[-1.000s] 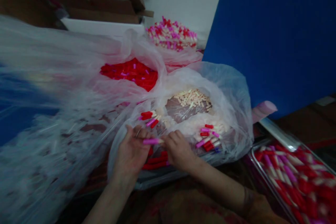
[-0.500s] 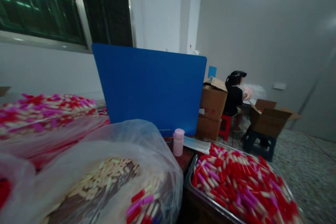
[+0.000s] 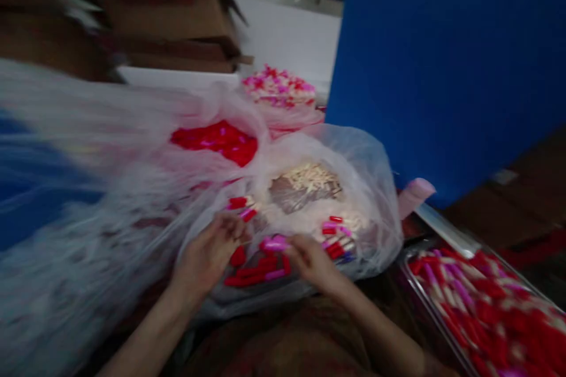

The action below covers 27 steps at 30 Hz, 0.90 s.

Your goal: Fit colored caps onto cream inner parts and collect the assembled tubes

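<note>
My left hand (image 3: 214,247) is over the near part of a clear plastic bag (image 3: 369,156), its fingers pinched together. Blur hides what, if anything, they hold. Across from it, the fingertips of my right hand (image 3: 313,262) close on a short purple cap-like piece (image 3: 274,243). Loose red caps (image 3: 256,274) lie just below both hands, with a few purple ones among them. Small cream sticks (image 3: 309,175) are heaped farther back on the bag. Red, purple and cream pieces (image 3: 336,235) lie to the right of my right hand.
A tray (image 3: 435,306) full of red, purple and cream pieces stands at right. Behind are a blue panel (image 3: 442,70), a pink bottle (image 3: 415,195), a bag of red pieces (image 3: 216,140), a colourful heap (image 3: 280,87) and a cardboard box (image 3: 163,12). White plastic bags (image 3: 110,230) cover the left.
The view has swung down and to the left. Both my hands have come into sight over the bag, and the person seated in the background has left the picture.
</note>
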Tool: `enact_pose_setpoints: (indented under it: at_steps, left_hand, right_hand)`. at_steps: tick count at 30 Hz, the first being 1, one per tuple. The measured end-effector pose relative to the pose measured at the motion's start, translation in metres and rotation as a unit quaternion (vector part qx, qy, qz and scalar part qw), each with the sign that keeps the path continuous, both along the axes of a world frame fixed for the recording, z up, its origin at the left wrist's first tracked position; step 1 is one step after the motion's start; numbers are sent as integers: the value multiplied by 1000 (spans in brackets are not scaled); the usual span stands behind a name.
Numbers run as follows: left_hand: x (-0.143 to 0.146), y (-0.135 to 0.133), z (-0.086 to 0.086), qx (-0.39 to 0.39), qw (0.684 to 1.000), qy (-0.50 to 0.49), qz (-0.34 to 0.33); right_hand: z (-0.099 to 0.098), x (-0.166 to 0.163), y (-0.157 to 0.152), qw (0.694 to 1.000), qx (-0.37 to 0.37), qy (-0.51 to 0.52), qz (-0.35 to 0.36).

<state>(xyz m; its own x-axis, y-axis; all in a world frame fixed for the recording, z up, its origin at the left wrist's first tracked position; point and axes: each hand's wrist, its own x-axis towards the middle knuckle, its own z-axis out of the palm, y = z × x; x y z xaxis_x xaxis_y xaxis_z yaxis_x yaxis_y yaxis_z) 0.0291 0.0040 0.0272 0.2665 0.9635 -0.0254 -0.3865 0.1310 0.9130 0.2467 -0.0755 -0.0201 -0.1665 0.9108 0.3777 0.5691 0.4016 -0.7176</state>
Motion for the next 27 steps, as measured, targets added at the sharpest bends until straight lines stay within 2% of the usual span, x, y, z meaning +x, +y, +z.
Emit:
enact_pose_setpoints:
  at_steps: [1, 3, 5, 6, 8, 11, 12, 14, 18, 22, 25, 27]
  left_hand:
    - [-20, -7, -9, -7, 999, 35, 25]
    - [-45, -10, -24, 5, 989, 137, 51]
    - [-53, -4, -38, 47, 961, 266, 55]
    - [-53, 0, -44, 76, 937, 336, 54]
    - [-47, 5, -53, 145, 861, 483, 65]
    - [-29, 10, -59, 232, 710, 659, 82]
    - [-22, 12, -60, 243, 674, 693, 79]
    - [-8, 19, -64, 237, 630, 736, 71]
    - [10, 39, -76, 187, 586, 785, 73]
    - [8, 47, -81, 191, 576, 792, 76]
    - [1, 36, -72, 218, 574, 785, 80]
    - [-4, 21, -62, 233, 584, 775, 66]
  right_hand:
    - [-8, 8, 0, 999, 5, -8, -34]
    - [-24, 45, 5, 986, 34, -75, -145]
    - [-39, 92, 9, 954, 60, -181, -233]
    - [-46, 114, 10, 939, 61, -233, -245]
    - [-60, 144, 7, 918, 53, -305, -248]
    - [-76, 159, 2, 908, 35, -344, -238]
    - [-79, 160, 1, 908, 33, -345, -238]
    - [-80, 159, 0, 910, 34, -339, -236]
    - [-62, 152, 2, 913, 49, -331, -235]
    - [-33, 118, 8, 932, 85, -261, -236]
    - [-17, 72, 21, 965, 94, -177, -168]
    - [-12, 38, 32, 981, 91, -135, -104]
